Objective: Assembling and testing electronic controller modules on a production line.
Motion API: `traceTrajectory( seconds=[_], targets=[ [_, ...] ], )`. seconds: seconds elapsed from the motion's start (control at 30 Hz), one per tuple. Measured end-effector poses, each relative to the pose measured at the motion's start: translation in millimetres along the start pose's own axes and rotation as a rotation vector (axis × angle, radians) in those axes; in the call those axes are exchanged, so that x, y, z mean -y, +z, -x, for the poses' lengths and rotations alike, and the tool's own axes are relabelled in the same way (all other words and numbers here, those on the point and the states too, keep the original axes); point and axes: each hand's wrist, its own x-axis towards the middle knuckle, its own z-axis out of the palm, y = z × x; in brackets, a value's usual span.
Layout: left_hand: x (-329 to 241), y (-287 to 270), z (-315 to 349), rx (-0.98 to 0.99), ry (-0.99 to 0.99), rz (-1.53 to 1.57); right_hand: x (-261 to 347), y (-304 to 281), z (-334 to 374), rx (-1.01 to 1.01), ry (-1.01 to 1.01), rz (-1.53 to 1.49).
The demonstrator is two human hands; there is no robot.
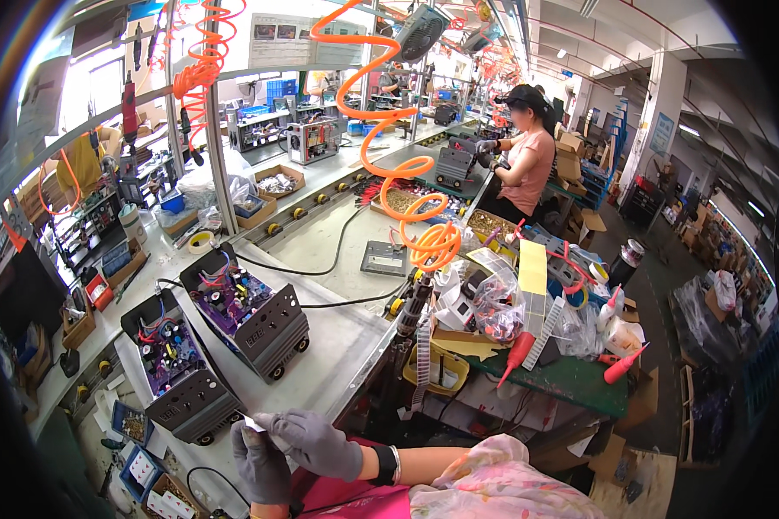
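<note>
Both my hands wear grey gloves and are brought together at the lower middle, just in front of the nearer machine. My left hand [261, 467] is closed with its fingertips up around a small white piece [253, 424]. My right hand [316, 444] pinches the same piece from the right; its exact kind is too small to tell. Nearest my hands stands an open black machine housing [190, 402] with circuit boards and wires showing and small wheels. A second such housing [264, 333] stands beside it, farther to the right. Neither hand touches the housings.
An orange coiled air hose [368, 147] hangs over the line, with a screwdriver-like tool [415, 303] below. Red-capped bottles [519, 353] and plastic bags crowd the green bench [580, 381]. Parts bins [134, 424] sit lower left. A co-worker [528, 156] stands farther along the line.
</note>
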Motion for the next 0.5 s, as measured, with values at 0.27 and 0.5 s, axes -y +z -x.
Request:
traceTrajectory(
  seconds=[0.27,0.5],
  targets=[
    [-9.1,6.0,7.2,-0.008,-0.151,-0.102,2.8,-13.0,0.1,0.128,-0.038,0.075],
    [-20.8,5.9,7.7,0.144,-0.141,0.127,7.4,-15.1,-6.1,0.243,-0.055,0.128]
  ],
)
